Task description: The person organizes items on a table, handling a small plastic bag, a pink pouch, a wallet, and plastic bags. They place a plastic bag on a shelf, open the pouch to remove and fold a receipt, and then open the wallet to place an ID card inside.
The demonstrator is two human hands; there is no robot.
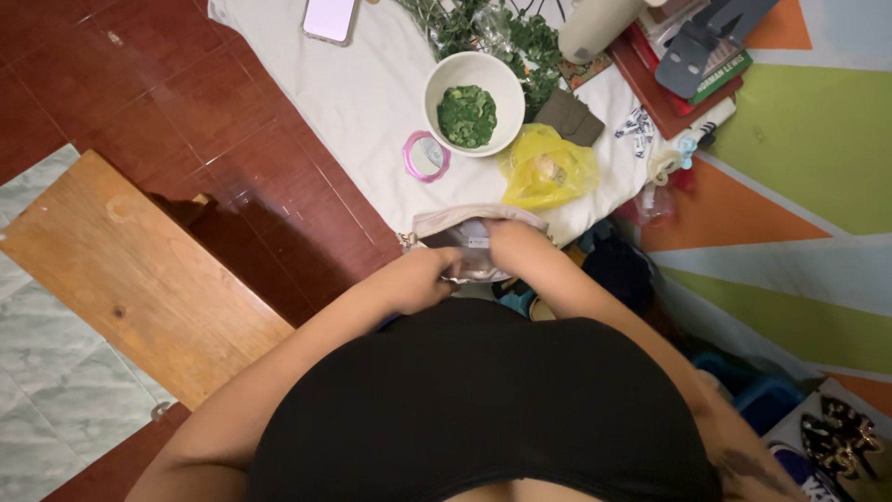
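**Both hands on the pouch, centre of frame**

We see both hands closed on one item: a small beige fabric pouch with a pale lining [469,244], held just above the lap at the centre of the frame. Its long axis runs left to right across the picture, with the open mouth turned toward us.

The left hand [423,279] grips the lower left edge of the pouch, fingers curled shut around the fabric. The right hand [513,249] covers the right end, fingers folded over the rim and partly into the opening; we cannot tell whether it pinches anything inside. Both hands touch the pouch, so neither is nearer than the other; the left lies slightly lower in the frame than the right.

Beyond the pouch, toward the top of the frame, a white cloth [362,102] is spread on the dark red tiled floor [167,102]. On it stand, apart from the hands:

- a white round bowl of chopped green leaves [474,102], straight above the pouch;
- a round pink-rimmed lid [426,155], just left of the bowl;
- a crumpled yellow plastic bag [546,170], just right of the bowl and nearest to the right hand;
- a pale smartphone [330,19], at the upper edge.

A brown wooden board [139,279] lies at the left, well apart from both hands.
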